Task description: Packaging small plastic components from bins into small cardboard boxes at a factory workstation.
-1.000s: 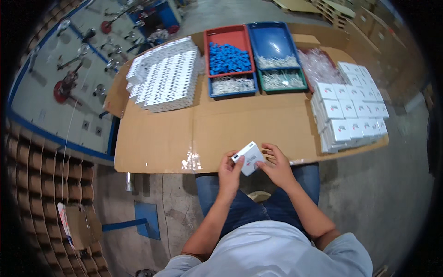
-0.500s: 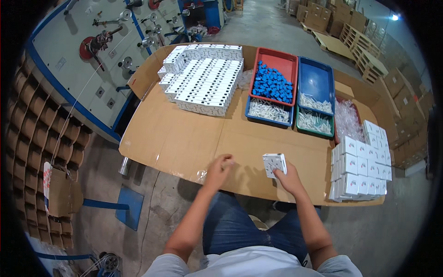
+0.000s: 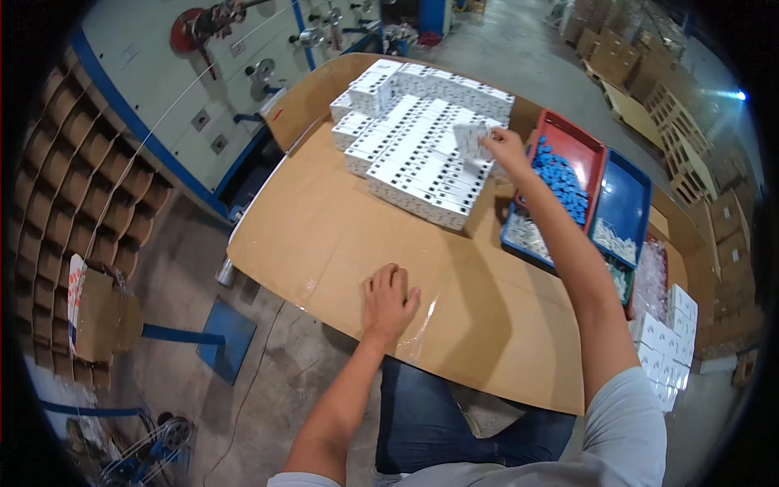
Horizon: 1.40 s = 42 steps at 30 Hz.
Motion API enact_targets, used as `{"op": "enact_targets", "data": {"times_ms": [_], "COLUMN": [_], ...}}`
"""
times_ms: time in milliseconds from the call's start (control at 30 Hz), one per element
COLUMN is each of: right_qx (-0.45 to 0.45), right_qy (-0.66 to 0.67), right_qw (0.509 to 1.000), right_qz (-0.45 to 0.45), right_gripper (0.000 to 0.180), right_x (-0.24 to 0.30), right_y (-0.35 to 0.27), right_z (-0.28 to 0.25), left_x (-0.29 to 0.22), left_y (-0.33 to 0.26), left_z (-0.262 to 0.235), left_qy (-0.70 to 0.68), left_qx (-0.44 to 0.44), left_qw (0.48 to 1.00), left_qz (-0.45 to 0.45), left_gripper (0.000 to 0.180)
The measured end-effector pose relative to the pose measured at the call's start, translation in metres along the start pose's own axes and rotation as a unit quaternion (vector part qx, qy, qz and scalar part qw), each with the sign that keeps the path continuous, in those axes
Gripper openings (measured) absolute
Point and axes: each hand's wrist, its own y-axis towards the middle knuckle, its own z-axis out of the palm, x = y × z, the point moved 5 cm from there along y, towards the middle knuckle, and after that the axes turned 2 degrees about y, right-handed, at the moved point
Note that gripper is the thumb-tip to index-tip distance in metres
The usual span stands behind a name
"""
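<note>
My right hand (image 3: 505, 146) covers part of the small white box (image 3: 472, 136) it grips, so I can't tell how my fingers sit on its far side. The print on the stacked white boxes (image 3: 422, 162) is too small to tell. My right arm crosses the near corner of the red tray (image 3: 586, 146) and hides some of the pale parts in it. The contents of the blue tray (image 3: 626, 203) are too small to make out. The white boxes (image 3: 667, 341) at the right blur towards the dark rim.
</note>
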Motion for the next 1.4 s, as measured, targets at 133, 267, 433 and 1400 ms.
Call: {"op": "enact_targets", "data": {"times_ms": [133, 267, 433, 1400], "right_qx": [-0.073, -0.187, -0.254, -0.197], "right_qy": [-0.055, -0.034, 0.012, 0.114], "right_qw": [0.996, 0.981, 0.963, 0.974], "right_qz": [0.009, 0.038, 0.09, -0.005], "right_gripper": [0.036, 0.037, 0.032, 0.01], "right_x": [-0.003, -0.012, -0.026, 0.028], "right_y": [0.086, 0.129, 0.148, -0.05], "right_z": [0.043, 0.076, 0.115, 0.062], "left_x": [0.006, 0.009, 0.006, 0.001], "left_y": [0.002, 0.003, 0.006, 0.001], "left_z": [0.004, 0.006, 0.005, 0.005], "left_qy": [0.011, 0.011, 0.03, 0.041], "left_qx": [-0.007, 0.027, 0.053, 0.004], "left_qw": [1.0, 1.0, 0.998, 0.999], "left_qz": [0.005, -0.01, -0.014, 0.004], "left_gripper": [0.05, 0.054, 0.053, 0.045]}}
